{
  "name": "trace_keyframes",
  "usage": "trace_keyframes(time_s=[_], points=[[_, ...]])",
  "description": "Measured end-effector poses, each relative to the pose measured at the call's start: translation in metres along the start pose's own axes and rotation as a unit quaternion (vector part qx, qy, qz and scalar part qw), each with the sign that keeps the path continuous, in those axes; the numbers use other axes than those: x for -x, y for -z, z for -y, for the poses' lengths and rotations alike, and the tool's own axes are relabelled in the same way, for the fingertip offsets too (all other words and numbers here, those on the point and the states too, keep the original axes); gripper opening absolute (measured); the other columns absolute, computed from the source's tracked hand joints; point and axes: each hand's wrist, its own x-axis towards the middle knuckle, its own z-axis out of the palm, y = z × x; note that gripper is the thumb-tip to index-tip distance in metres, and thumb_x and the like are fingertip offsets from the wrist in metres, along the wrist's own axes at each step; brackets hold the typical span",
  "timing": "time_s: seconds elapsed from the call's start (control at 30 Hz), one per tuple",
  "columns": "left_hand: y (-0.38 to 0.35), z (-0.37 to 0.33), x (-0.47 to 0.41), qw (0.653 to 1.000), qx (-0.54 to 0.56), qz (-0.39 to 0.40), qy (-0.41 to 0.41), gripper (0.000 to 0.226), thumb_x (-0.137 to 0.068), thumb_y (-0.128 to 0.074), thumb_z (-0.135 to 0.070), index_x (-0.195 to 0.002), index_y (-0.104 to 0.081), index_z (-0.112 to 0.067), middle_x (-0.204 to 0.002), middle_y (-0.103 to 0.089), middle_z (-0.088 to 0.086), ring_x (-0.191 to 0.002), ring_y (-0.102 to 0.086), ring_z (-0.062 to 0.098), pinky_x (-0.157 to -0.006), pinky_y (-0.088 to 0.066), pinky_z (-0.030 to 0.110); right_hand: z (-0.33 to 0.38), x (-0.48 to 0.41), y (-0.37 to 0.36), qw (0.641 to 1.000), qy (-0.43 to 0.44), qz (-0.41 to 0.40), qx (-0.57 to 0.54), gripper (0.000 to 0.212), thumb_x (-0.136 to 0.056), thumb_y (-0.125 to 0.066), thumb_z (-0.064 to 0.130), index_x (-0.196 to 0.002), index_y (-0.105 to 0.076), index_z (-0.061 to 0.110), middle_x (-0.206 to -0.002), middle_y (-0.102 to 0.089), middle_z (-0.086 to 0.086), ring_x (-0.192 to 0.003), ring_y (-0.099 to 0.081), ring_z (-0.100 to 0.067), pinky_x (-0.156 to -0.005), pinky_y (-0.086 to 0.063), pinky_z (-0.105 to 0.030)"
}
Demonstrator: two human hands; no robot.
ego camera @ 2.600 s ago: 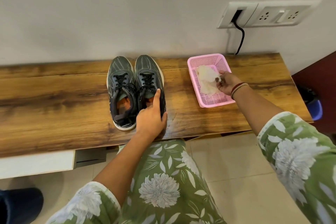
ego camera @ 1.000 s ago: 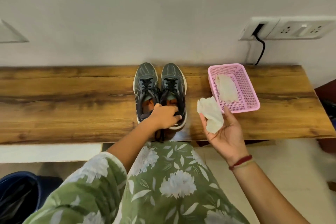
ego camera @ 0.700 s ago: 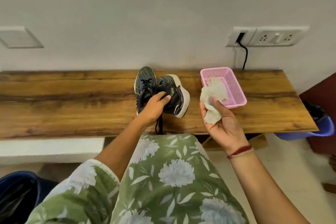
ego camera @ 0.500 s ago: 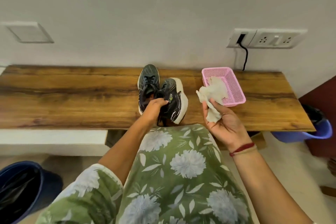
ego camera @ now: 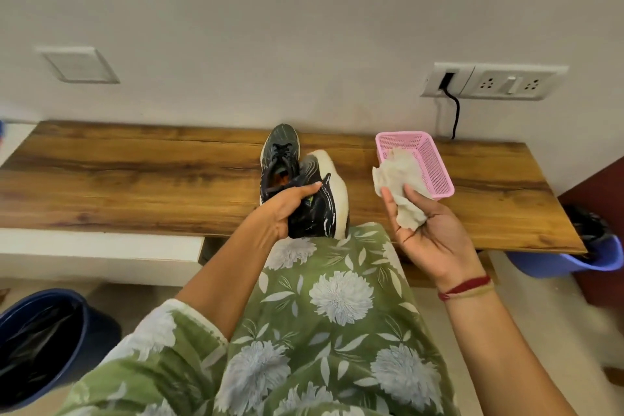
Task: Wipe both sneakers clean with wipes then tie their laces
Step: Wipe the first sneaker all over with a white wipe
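Observation:
Two dark grey sneakers with black laces are on the wooden bench (ego camera: 135, 179). The left sneaker (ego camera: 280, 152) stands flat on the wood, toe towards the wall. My left hand (ego camera: 290, 206) grips the right sneaker (ego camera: 320, 199) at its opening and holds it tipped on its side, white sole facing right, heel at the bench's front edge. My right hand (ego camera: 429, 233), palm up, holds a crumpled white wipe (ego camera: 398, 186) to the right of that sneaker. The laces look untied.
A pink mesh basket (ego camera: 435, 162) sits on the bench behind the wipe. A wall socket (ego camera: 493, 81) with a black cable is above it. A dark blue bin (ego camera: 40, 341) stands on the floor at the left, a lighter blue bin (ego camera: 574, 257) at the right.
My right hand took a wipe out of the pink basket and brought it near. My left hand gripped the right sneaker, tipped it on its side and pulled it towards me.

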Motion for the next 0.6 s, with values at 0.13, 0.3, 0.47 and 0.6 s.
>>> trace_keyframes(time_s=[0.13,0.3,0.47,0.6], points=[[-0.014,-0.011,0.033,0.993,-0.046,0.008,-0.108,0.026,-0.088,-0.067,-0.018,-0.109,-0.062,-0.004,-0.098,-0.071,0.013,-0.084,-0.069,0.025,-0.077,-0.056,0.038,0.006,0.022,-0.014,0.998,0.018,0.025,0.048,0.049,-0.082,-0.056,-0.004,-0.13,-0.052,0.004,-0.125,-0.059,-0.022,-0.112,-0.061,-0.033,-0.087,-0.053,-0.038],[-0.031,-0.036,0.09,0.975,-0.057,0.029,-0.213,0.003,-0.091,-0.062,-0.011,-0.093,-0.063,-0.008,-0.073,-0.073,0.002,-0.063,-0.07,0.014,-0.059,-0.057,0.025,0.018,0.048,-0.043,0.993,0.042,0.053,0.097,0.033,-0.083,-0.055,0.003,-0.114,-0.066,0.001,-0.12,-0.063,-0.019,-0.107,-0.064,-0.031,-0.084,-0.055,-0.036],[-0.036,-0.06,0.121,0.953,-0.098,0.034,-0.285,0.017,-0.083,-0.067,0.0,-0.099,-0.065,-0.007,-0.083,-0.075,0.004,-0.075,-0.072,0.015,-0.066,-0.057,0.023,0.023,0.057,-0.08,0.969,0.102,0.088,0.205,0.027,-0.077,-0.055,-0.004,-0.094,-0.075,0.004,-0.114,-0.067,-0.018,-0.105,-0.066,-0.028,-0.083,-0.055,-0.032],[-0.035,-0.08,0.13,0.951,-0.075,0.032,-0.297,0.022,-0.079,-0.068,0.004,-0.099,-0.065,-0.004,-0.088,-0.074,0.011,-0.077,-0.072,0.021,-0.069,-0.059,0.029,0.021,0.051,-0.102,0.941,0.16,0.143,0.26,0.03,-0.087,-0.049,-0.006,-0.107,-0.069,0.004,-0.117,-0.066,-0.017,-0.109,-0.064,-0.026,-0.079,-0.056,-0.029]])
